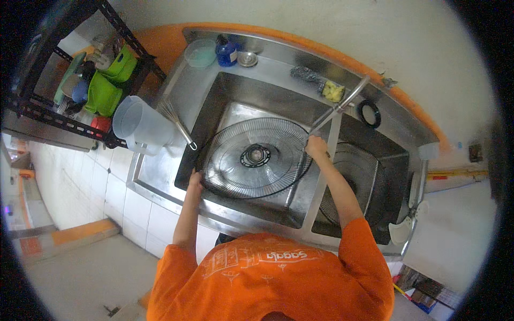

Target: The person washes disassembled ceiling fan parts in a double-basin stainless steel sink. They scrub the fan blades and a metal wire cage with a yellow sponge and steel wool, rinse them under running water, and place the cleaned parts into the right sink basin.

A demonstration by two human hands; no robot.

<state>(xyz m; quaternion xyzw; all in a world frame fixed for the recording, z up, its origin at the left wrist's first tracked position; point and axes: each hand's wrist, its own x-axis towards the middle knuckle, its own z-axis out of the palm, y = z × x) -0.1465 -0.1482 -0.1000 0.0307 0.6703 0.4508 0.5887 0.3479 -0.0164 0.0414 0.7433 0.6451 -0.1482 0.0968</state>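
A round wire fan guard [257,176] is held over the left basin [225,94] of a stainless steel double sink, its dark hub ring at the middle. My left hand [195,180] grips the guard's left rim. At the opposite rim, beside the tip of the metal faucet [341,105], my right hand [317,147] is closed on the guard; its fingertips are partly hidden. Another wire fan guard [345,180] lies in the right basin [395,176], partly covered by my right forearm.
On the left ledge are a whisk [178,124] and a clear plastic pitcher [140,124]. Along the back stand a blue bottle [227,52], a tub [200,54], a yellow sponge [333,91] and a black ring [368,114]. White fan blades [400,230] rest at the right edge. A metal rack [132,36] holds green bins [104,94].
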